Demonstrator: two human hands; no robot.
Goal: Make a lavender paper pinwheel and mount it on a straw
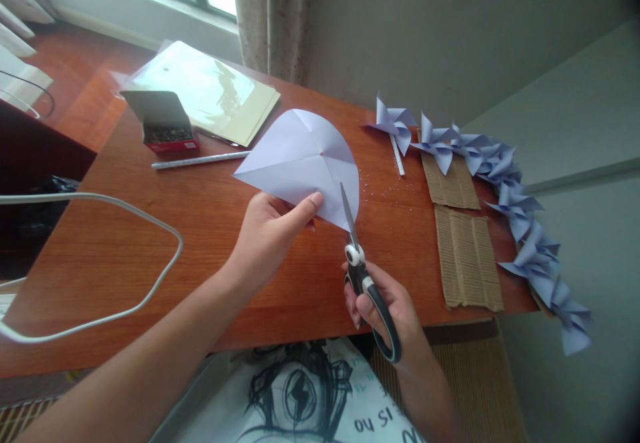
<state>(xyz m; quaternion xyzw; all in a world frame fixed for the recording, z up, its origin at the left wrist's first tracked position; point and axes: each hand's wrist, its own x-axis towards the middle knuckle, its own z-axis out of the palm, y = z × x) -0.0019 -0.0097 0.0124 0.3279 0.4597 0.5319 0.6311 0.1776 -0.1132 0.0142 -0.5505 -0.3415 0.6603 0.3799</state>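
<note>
Nearest my lens is the printed shirt (300,396) with its big drawn eye, just under the edge of the wooden surface (150,243), and from there I work down in size. The surface carries a stack of cream sheets (210,96) in a clear sleeve at the far side, two corrugated cardboard strips (467,256) to the right, and a curving row of finished lilac pinwheels (520,209) along the right edge. The lilac paper (300,156), creased in a cross with one rounded side, is lifted above the surface, between both hands. My left hand (273,233) pinches its lower edge, thumb on top. My right hand (385,309) is closed through the handles of the scissors (360,263), whose blades meet the paper's lower right rim. I judge the risk lies here: the sheet is held at one edge only, so it may flex or twist in the blades and tear off the crease, and the left thumb sits near the cutting line. A small open box (165,129) and a white stick (200,160) lie well apart, behind.
</note>
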